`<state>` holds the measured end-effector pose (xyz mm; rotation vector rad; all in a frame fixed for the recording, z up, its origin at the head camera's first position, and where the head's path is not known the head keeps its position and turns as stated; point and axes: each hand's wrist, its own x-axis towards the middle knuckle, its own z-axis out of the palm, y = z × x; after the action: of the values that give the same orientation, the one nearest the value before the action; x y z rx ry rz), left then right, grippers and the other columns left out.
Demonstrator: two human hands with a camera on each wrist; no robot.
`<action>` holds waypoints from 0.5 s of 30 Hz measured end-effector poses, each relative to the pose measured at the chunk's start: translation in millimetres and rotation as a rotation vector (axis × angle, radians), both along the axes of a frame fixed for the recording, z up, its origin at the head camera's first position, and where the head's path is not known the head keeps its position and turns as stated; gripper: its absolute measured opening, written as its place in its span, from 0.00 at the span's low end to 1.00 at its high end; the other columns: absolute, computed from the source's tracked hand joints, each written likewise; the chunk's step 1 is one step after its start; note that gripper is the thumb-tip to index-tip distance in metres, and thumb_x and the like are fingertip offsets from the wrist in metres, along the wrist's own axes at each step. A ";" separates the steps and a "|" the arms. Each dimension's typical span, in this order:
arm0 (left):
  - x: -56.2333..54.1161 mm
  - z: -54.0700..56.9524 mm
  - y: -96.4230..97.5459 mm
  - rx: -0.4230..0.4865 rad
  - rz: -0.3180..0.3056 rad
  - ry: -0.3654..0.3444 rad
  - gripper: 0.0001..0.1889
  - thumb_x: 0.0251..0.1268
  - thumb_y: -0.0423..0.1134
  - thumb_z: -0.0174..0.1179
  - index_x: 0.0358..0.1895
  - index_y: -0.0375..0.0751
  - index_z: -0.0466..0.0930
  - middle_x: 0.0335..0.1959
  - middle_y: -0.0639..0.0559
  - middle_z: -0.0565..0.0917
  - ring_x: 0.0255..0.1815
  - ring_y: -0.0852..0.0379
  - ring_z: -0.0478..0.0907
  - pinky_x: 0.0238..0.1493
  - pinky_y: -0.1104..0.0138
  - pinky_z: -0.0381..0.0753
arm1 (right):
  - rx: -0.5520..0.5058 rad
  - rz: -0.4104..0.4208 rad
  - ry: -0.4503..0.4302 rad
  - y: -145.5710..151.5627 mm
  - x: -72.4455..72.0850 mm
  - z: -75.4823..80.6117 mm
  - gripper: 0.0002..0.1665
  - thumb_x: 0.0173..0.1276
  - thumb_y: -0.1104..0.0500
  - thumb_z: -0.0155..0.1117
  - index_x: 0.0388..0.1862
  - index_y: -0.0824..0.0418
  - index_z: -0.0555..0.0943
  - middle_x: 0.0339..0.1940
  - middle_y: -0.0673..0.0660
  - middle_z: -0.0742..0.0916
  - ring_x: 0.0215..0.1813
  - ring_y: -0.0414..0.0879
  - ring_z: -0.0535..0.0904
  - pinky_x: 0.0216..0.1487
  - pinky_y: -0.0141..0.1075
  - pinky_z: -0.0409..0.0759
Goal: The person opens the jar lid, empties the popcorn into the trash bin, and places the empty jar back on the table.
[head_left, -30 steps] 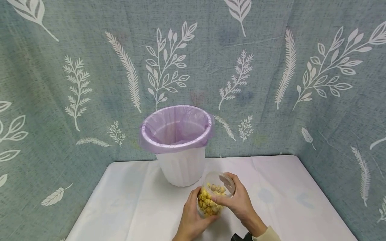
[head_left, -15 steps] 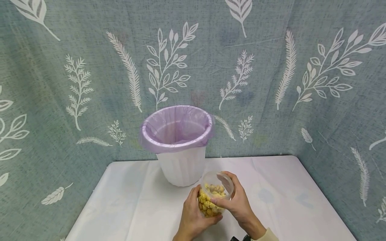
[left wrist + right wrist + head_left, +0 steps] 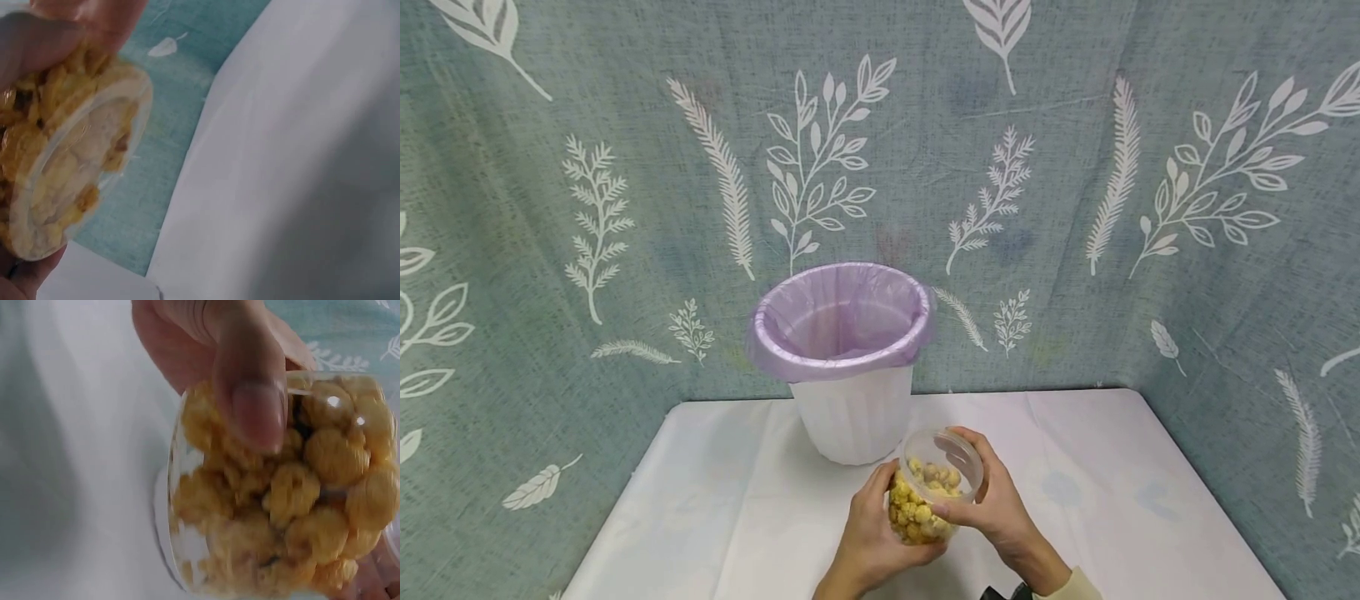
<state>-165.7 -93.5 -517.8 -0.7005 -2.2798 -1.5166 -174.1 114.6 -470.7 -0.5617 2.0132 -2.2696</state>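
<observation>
1. The clear jar (image 3: 917, 445), with yellow popcorn (image 3: 913, 512) inside, is near the bin (image 3: 853, 421), at its 5 o'clock.
2. The left hand (image 3: 878, 533) grips the jar at 8 o'clock, thumb and fingers curled around the low part.
3. The right hand (image 3: 1000, 504) pinches the top part at 3 o'clock.
4. A purple bag (image 3: 842, 367) lines the white bin, which stands on the table (image 3: 1112, 467).
5. At 12 o'clock hangs a leafy cloth (image 3: 910, 183).
</observation>
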 end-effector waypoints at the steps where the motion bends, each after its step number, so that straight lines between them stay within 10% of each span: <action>1: -0.3 0.7 -2.5 0.002 -0.023 -0.010 0.49 0.39 0.52 0.88 0.70 0.47 0.73 0.59 0.59 0.82 0.56 0.58 0.82 0.58 0.59 0.85 | -0.003 0.018 0.004 0.4 0.2 -0.2 0.54 0.56 0.64 0.81 0.79 0.63 0.64 0.73 0.66 0.74 0.70 0.60 0.72 0.67 0.47 0.77; 15: 1.0 7.7 -24.9 0.030 -0.234 -0.187 0.46 0.40 0.48 0.88 0.68 0.49 0.75 0.60 0.58 0.85 0.59 0.54 0.83 0.65 0.54 0.81 | -0.062 0.345 0.012 7.6 -4.2 1.3 0.53 0.62 0.63 0.77 0.83 0.57 0.60 0.77 0.69 0.69 0.72 0.60 0.71 0.66 0.47 0.80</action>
<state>-164.8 -118.4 -510.0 -0.8772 -2.3710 -1.7872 -178.2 122.2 -469.4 -0.8542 1.6959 -2.1282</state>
